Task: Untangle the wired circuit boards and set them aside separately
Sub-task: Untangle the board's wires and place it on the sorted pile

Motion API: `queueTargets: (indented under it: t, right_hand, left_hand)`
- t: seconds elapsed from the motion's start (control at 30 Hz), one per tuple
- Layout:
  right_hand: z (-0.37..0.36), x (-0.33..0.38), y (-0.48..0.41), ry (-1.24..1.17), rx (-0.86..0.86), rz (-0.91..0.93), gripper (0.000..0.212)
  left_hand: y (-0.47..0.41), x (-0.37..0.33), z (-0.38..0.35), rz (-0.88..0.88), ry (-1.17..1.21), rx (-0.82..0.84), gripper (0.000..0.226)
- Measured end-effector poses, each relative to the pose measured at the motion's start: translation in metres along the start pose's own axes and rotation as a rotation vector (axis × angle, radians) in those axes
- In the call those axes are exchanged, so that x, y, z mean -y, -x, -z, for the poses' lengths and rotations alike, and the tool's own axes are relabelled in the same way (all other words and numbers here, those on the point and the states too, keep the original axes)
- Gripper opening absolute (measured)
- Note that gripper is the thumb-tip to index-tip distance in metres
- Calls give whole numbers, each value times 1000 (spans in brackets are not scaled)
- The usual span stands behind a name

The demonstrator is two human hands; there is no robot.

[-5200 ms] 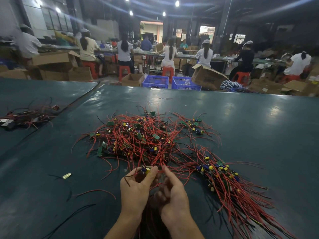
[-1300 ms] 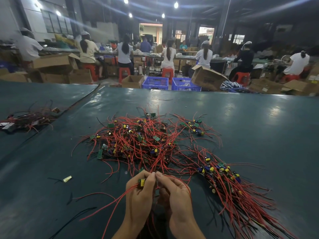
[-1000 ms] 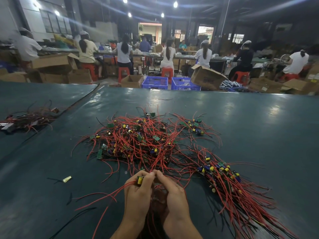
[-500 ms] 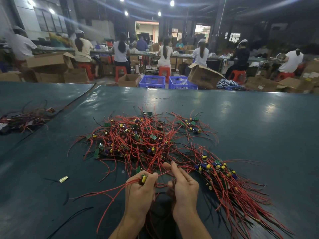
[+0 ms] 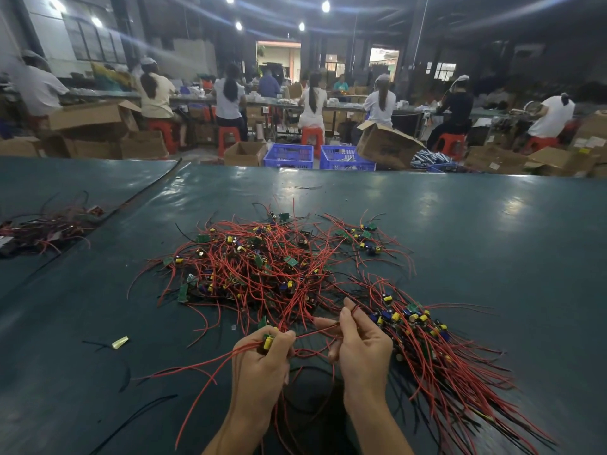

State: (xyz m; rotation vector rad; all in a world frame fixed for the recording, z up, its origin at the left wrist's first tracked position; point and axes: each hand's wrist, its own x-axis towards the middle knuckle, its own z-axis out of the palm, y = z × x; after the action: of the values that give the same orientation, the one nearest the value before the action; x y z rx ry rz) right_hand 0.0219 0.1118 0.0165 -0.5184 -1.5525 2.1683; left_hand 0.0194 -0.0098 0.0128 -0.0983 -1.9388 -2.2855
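Observation:
A tangled heap of small green circuit boards with red wires (image 5: 256, 267) lies in the middle of the dark green table (image 5: 476, 244). To its right, a straighter bundle of wired boards (image 5: 423, 336) fans toward the near right. My left hand (image 5: 262, 359) grips one small board with a yellow part (image 5: 268, 340), its red wires trailing left and down. My right hand (image 5: 359, 343) pinches red wires running from that board back into the heap. The two hands are a little apart with wire stretched between them.
A smaller pile of wires and boards (image 5: 46, 224) lies at the far left. A yellowish scrap (image 5: 120, 342) and loose black wires (image 5: 131, 418) lie near left. Beyond the table's far edge stand cardboard boxes, blue crates (image 5: 289, 156) and seated workers.
My hands have drawn apart; the right hand moved right and up along the red wires while the left keeps the board. More wire trails from the left hand.

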Motion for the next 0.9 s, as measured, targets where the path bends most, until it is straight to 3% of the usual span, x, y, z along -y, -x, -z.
queueTargets:
  t: [0.1,0.23,0.33,0.47,0.73,0.9]
  right_hand:
    - [0,5,0,-108,-28,-87,15]
    - [5,12,-4,-432,87,-485,16]
    - [12,15,-8,-599,128,-648,23]
    - [11,14,-8,-513,101,-587,23]
    - [-18,4,22,61,168,-333,36]
    - [-26,5,32,30,299,-389,33]
  left_hand:
    - [0,0,1,14,7,25,48]
    - [-3,0,3,43,29,25,48]
    - [-1,1,1,63,37,64,48]
    - [2,1,0,74,29,84,47]
    - [-2,2,2,2,-66,18,39]
    - [-5,0,5,-96,-190,16,44]
